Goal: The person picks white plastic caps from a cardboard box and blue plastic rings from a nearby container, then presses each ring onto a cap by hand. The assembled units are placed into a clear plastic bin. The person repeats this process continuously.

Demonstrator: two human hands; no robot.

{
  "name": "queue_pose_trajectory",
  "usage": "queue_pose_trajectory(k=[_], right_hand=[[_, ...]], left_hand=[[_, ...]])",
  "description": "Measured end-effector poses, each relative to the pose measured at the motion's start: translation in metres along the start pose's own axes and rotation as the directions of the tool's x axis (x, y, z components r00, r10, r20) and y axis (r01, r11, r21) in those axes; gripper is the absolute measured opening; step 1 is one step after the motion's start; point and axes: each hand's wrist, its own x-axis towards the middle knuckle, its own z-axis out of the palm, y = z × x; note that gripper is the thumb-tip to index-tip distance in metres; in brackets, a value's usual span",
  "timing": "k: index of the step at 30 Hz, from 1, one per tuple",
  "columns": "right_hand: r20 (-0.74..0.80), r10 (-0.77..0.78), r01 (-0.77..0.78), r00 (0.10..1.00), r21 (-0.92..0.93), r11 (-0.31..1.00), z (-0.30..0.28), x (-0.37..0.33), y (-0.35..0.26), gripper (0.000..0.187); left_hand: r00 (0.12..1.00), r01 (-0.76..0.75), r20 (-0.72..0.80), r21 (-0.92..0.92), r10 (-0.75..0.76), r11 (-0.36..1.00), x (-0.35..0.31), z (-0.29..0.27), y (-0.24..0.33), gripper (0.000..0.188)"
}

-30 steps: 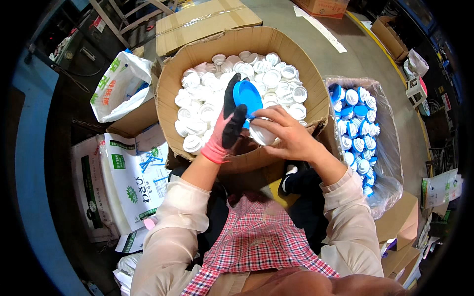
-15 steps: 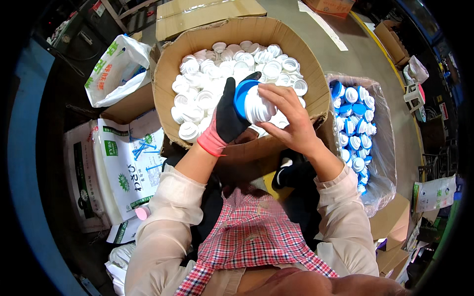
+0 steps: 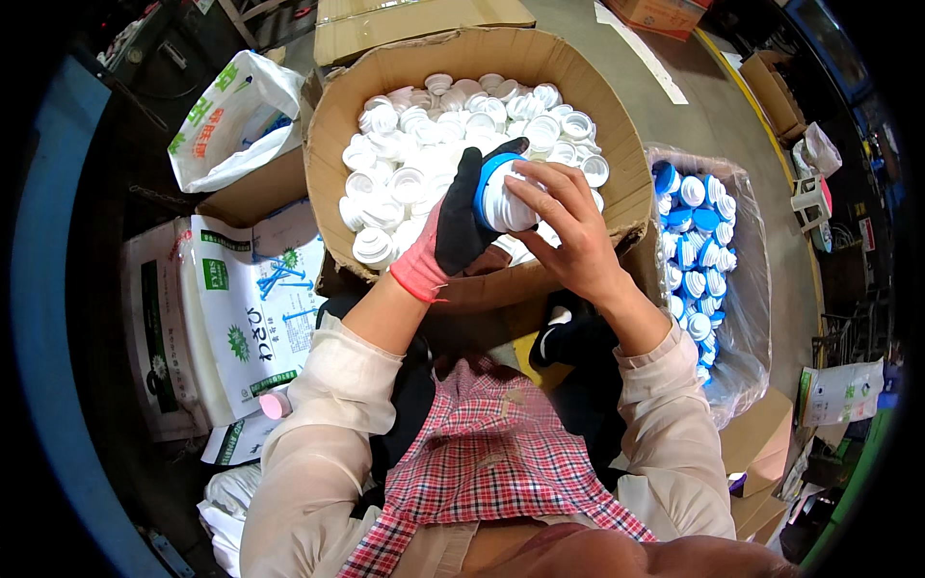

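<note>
My left hand, in a black and pink glove, is closed round a blue plastic cap. A white ribbed plastic piece sits against the cap's open side, with blue showing along its edge. My bare right hand has its fingertips on the white piece. Whether the two parts are fully seated I cannot tell. Both hands are over the near part of a large round-sided cardboard carton, which holds many loose white ribbed pieces.
To the right, a plastic-lined box holds many blue-and-white assembled pieces. On the left, several blue plastic sticks lie on a printed white sack. Behind it stands a white bag. A closed carton is at the back.
The cap and white piece have come together; the blue inside that showed before is now mostly covered. Both hands have shifted slightly right, and the right fingers have moved over the white piece.
</note>
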Motion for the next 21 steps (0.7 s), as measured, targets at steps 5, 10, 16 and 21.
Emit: queue_pose_trajectory(k=[5, 10, 16, 21], right_hand=[[0.002, -0.036, 0.036, 0.999, -0.022, 0.999, 0.002, -0.003, 0.005, 0.080], [0.008, 0.338, -0.305, 0.941, 0.454, 0.837, -0.013, -0.003, 0.008, 0.081], [0.267, 0.453, -0.504, 0.851, 0.657, 0.560, -0.009, -0.011, 0.028, 0.070], [0.207, 0.503, -0.522, 0.839, 0.570, 0.635, -0.014, -0.018, 0.032, 0.065]], left_hand=[[0.996, 0.090, -0.026, 0.029, -0.089, 0.996, -0.010, -0.002, 0.005, 0.077], [1.000, 0.022, -0.002, 0.131, -0.022, 0.991, -0.007, 0.012, 0.022, 0.078], [0.994, 0.084, -0.079, 0.202, -0.069, 0.976, -0.008, 0.002, 0.015, 0.064], [0.990, 0.011, -0.132, 0.364, 0.040, 0.931, -0.005, 0.003, 0.007, 0.046]])
